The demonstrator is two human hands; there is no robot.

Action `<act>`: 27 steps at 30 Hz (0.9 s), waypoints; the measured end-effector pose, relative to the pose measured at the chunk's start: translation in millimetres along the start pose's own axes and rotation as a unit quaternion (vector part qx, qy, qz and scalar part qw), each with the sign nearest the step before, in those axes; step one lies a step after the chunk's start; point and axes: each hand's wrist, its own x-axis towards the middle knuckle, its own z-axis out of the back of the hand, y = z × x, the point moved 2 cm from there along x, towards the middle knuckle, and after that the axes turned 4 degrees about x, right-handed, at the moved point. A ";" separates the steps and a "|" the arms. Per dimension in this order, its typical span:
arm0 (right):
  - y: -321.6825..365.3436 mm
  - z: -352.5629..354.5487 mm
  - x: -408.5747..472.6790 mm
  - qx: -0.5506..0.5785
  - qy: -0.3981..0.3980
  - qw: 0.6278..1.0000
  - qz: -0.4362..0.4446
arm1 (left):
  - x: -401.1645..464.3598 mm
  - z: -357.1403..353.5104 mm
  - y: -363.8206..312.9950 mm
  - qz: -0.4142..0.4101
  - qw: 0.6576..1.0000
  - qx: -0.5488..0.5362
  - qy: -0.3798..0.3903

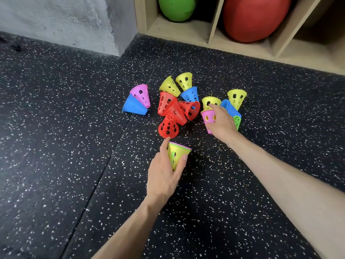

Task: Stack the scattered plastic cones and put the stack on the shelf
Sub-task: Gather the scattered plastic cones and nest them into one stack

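On the speckled black rubber floor (pixel 56 128) lie four red perforated plastic cones (pixel 168 128), four loose yellow ones (pixel 184 80), two pink (pixel 140 93), and two balls (pixel 176 8) are shelved.

bright, even light across the whole scene, soft and from overhead by the look of it. colours on the cones (pixel 179 109) come up vivid, no glare off the plastic. shadows are faint and short, just a soft dark patch under the left hand (pixel 164 174) and beside the right hand (pixel 221 121). the speckled floor (pixel 56 128) stays sharp in the middle and goes smeary towards the bottom corners. wide-angle bending shows at the edges, the shelf (pixel 242 47) leans and its dividers splay. the shelf's insides sit darker, in shade.
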 end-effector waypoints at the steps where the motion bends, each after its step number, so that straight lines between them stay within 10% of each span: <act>1: 0.1 0.5 -0.5 0.009 -0.017 1.000 -0.010 | 0.1 0.3 -0.4 0.000 1.000 0.002 0.001; 16: -15.7 10.4 -28.4 0.088 -0.154 0.982 -0.065 | 2.7 -0.7 -2.2 0.005 1.000 0.030 0.004; 27: 23.9 -9.0 -60.6 0.157 0.090 0.978 0.103 | 0.8 -5.2 -12.2 0.011 1.000 -0.009 -0.022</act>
